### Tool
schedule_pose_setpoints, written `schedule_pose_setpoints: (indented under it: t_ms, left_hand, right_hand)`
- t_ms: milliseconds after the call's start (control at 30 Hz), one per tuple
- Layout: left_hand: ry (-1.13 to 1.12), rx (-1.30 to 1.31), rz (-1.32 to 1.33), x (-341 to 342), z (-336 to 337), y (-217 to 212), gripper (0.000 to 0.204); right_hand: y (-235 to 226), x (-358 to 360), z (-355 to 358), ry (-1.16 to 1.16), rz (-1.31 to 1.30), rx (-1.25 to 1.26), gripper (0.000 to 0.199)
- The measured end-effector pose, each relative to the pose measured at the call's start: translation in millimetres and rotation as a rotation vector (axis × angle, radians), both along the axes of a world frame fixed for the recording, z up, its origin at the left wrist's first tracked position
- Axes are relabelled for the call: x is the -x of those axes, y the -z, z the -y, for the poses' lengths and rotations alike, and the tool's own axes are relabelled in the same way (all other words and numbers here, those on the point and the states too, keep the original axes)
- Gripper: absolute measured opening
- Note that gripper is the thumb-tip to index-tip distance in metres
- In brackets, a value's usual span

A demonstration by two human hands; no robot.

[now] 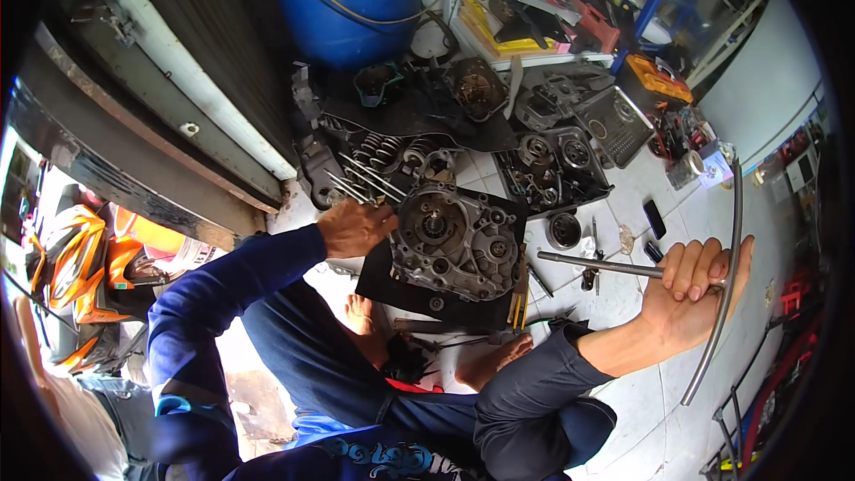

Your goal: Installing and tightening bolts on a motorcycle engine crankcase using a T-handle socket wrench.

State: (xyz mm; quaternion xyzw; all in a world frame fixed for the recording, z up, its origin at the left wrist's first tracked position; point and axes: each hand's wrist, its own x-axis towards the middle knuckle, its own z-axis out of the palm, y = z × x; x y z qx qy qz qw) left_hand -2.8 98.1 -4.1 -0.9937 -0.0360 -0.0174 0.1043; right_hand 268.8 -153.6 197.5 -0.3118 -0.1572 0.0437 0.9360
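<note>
An engine crankcase [463, 254], grey and greasy with a round bearing in its face, lies on a black mat [378, 281] in front of me. My left hand [356, 228] is closed at its left edge, fingers curled against the metal. Several long thin studs [367, 180] stick out just above that hand; whether the fingers touch them I cannot tell. My right hand [690, 298], off to the right, is wrapped round a T-handle wrench [606, 264]. The wrench's shaft points left toward the crankcase, with its tip apart from it. Its long crossbar runs past the palm.
Behind the crankcase lie springs [378, 151] and a tray of engine parts [557, 169]. A blue drum [347, 4] stands at the back. Pens or thin tools [518, 310] rest on the mat's right edge. An orange motorcycle [85, 258] is at the left.
</note>
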Motion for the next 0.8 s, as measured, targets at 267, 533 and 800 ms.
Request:
schedule_pose_setpoints:
  t_ms: [267, 533, 800]
  left_hand:
    - [0.038, 0.02, 0.062, 6.9, -12.5, 20.1, 0.016]
    - [-0.017, 0.041, 0.09, 6.0, -1.8, 11.7, 0.018]
    - [-0.021, 0.071, -0.054, 5.1, -11.7, 16.1, 0.017]
  right_hand:
    - [2.1, 1.0, 3.0, -0.079, 0.052, -0.052, 0.045]
    - [0.4, 4.8, 1.6, -0.077, 0.038, -0.035, 0.047]
    - [0.1, 7.8, 0.5, -0.125, 0.048, -0.028, 0.044]
